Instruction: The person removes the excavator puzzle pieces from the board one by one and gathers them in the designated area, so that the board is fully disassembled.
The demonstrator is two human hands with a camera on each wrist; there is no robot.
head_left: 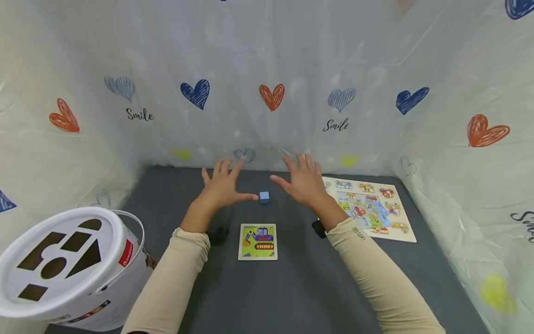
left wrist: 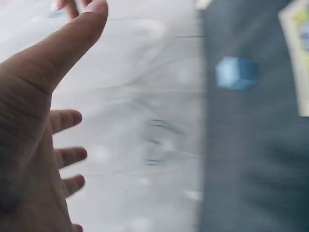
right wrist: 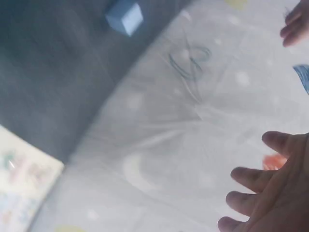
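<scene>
Both hands hover over the table with fingers spread and nothing in them. My left hand [head_left: 223, 188] is left of a small blue cube [head_left: 264, 197], its thumb tip overlapping the cube's left side in the head view. On the cube's other side is my right hand [head_left: 304, 184], thumb pointing toward it. The left wrist view shows the blue cube [left wrist: 236, 73] apart from the left hand [left wrist: 29, 130]. In the right wrist view the cube [right wrist: 125, 17] lies far from the right hand [right wrist: 275, 188]. Nearer me lies a square picture puzzle [head_left: 257, 242] of a digger.
A larger puzzle board [head_left: 400, 229] with vehicle pictures lies on the right, partly behind the right forearm. At the left stands a white bucket [head_left: 117, 283] with shape holes in its lid. A sheet printed with hearts [head_left: 271, 55] hangs behind the dark table [head_left: 292, 297].
</scene>
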